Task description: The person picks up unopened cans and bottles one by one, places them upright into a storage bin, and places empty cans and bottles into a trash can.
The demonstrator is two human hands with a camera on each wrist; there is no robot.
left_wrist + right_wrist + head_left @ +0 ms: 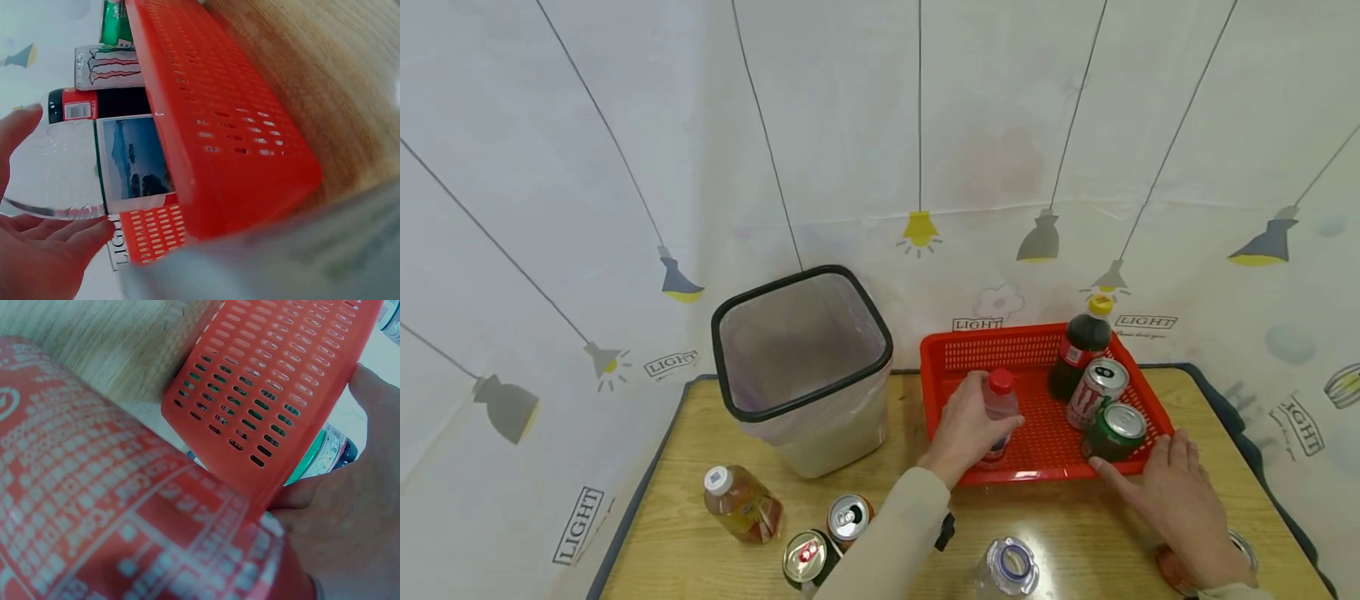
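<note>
**My left hand round a clear plastic bottle with a red cap**

My left hand (970, 427) curves about the clear plastic bottle (999, 406), thumb on one side and fingers on the other; I can't tell how firmly they press. The bottle stands inside a red perforated plastic basket (985, 356), near its left end. My right hand (1183, 496) rests at the basket's near right corner, thumb spread away from fairly straight fingers. Just inside that corner sits a green metal can (1114, 433), beside a white-and-pink metal can (1097, 393) and a dark, yellow-capped bottle (1080, 350).
</note>
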